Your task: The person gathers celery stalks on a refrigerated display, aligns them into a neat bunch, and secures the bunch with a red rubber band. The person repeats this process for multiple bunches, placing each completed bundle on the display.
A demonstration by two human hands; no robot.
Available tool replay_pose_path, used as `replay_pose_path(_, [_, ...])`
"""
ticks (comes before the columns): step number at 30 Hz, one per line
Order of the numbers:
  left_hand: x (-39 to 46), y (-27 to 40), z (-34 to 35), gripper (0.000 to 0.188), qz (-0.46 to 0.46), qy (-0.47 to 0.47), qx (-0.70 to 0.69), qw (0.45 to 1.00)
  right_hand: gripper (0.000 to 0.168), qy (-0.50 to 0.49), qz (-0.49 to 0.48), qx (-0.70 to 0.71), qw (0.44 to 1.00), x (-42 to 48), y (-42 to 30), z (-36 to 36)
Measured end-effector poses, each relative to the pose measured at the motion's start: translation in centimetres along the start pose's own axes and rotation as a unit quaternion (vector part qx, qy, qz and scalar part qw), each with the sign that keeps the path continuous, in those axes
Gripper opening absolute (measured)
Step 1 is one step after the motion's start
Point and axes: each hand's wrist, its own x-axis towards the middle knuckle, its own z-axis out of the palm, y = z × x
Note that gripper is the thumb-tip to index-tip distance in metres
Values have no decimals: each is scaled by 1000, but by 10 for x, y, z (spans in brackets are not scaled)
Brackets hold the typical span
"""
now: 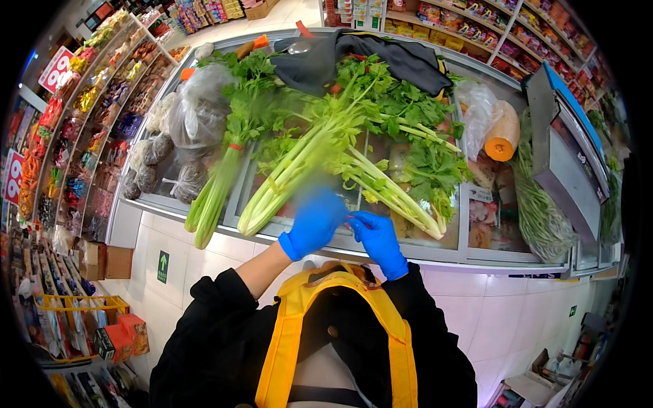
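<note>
Both my hands wear blue gloves and meet over the near edge of a glass-topped freezer case (pixel 461 255). My left hand (pixel 316 219) is blurred, and what its fingers do is hard to see. My right hand (pixel 375 239) pinches a small thin red item (pixel 350 218) between its fingertips; it could be a tie or band. Just left of my hands lies a large bunch of celery (pixel 275 191). Farther left, another celery bunch (pixel 217 194) has a red band around its stalks. Thinner celery stalks (pixel 403 196) lie beyond my right hand.
Bagged dark round produce (pixel 189 181) and a filled clear plastic bag (pixel 199 109) lie at the left. Dark cloth (pixel 352 58) covers the far edge. At the right are a cut orange-fleshed squash (pixel 502 132), bagged long green vegetables (pixel 541 204) and a scale (pixel 566 153). Snack shelves (pixel 454 25) stand behind.
</note>
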Motion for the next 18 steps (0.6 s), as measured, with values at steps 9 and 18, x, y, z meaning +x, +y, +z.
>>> replay_pose_path(9, [-25,-138,-15,56,-367,-38,56,928,20,100,10,6,995,-6,20,0])
replay_pose_path(18, [-33,-74,-73,56,-401,-146,-533,730,20,77,12,-7,997,4,22,6])
